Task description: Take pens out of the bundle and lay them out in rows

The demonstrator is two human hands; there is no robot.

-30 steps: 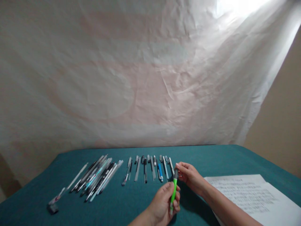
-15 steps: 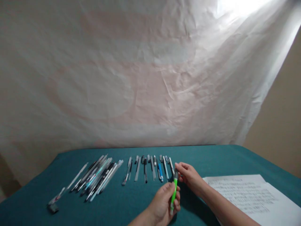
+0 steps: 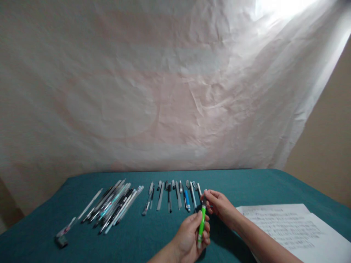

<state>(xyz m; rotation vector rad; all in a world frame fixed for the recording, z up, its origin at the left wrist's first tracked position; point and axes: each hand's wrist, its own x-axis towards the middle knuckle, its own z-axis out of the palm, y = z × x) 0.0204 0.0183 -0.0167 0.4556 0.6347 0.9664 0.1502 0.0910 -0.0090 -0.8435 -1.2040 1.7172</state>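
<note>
Hard to see: right fingertips are covering part of the green pen's (image 3: 202,223) dark upper end; writing on the paper sheets (image 3: 285,223), at 4 o'clock, is looking too blurred to read.
Green pen: it is hanging over the counter (image 3: 109,248), long axis running 6 to 12 o'clock, dark end pointing just past 12.
Left hand (image 3: 189,233): it is curling closed around the green barrel.
Right hand (image 3: 221,207): it is pinching the dark end.
Row of pens (image 3: 169,199): it is lying towards 11 o'clock.

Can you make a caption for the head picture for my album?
Both hands hold a green pen, with pens and paper on the table.
</note>
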